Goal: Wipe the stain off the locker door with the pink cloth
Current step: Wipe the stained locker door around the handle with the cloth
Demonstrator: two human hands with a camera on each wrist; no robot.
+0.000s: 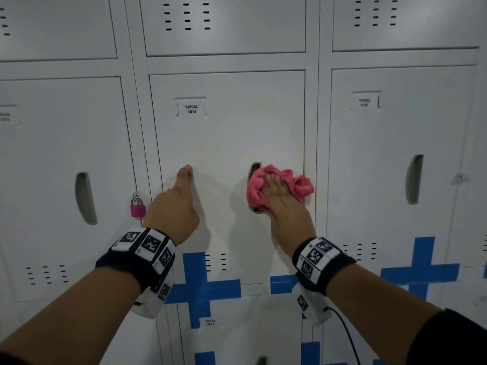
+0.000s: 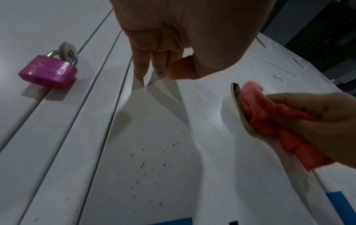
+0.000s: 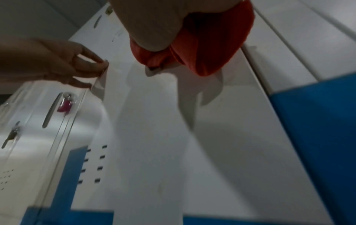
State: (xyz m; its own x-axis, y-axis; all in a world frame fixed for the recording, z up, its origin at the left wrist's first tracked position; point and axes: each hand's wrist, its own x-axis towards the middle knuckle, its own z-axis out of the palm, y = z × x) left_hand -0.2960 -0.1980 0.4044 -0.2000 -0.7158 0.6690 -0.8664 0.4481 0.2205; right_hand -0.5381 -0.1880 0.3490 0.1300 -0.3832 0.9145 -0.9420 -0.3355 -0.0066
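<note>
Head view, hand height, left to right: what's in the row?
Left locker's handle slot → pink padlock → left hand, fingertips on the door → right hand pressing the pink cloth → right locker's handle slot.

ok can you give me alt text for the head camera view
A right hand presses a bunched pink cloth over the recessed handle of white locker door 0014, while the left hand braces its fingers flat against the door. A pink padlock hangs on the neighbouring locker.
</note>
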